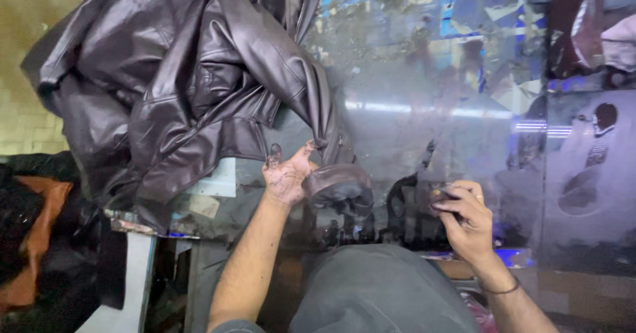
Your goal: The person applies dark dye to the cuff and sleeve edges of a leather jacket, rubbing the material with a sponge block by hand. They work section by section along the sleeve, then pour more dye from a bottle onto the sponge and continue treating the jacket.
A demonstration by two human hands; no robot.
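The left hand (286,176), palm up and stained dark, grips the cuff (338,186) of a dark brown leather jacket (185,94) and holds it out flat over the near edge of a glossy table (450,114). The jacket lies heaped at the far left, its sleeve (291,74) trailing right and near to that hand. The right hand (467,217), well to the right of the cuff, is curled narrow, fingers pinched on something small and dark.

To work the cuff well, I judge the left hand should keep the leather taut and flat, thumb clear of the patch being treated, while the right comes in with light, even strokes; stained fingers should stay off finished parts of the sleeve.

What the right hand pinches is too small and shadowed to name. The cuff's underside is hidden. The table's shiny top is muddled with reflections. The jacket's collar is cut off at the top, and the dark and orange things at far left are unclear
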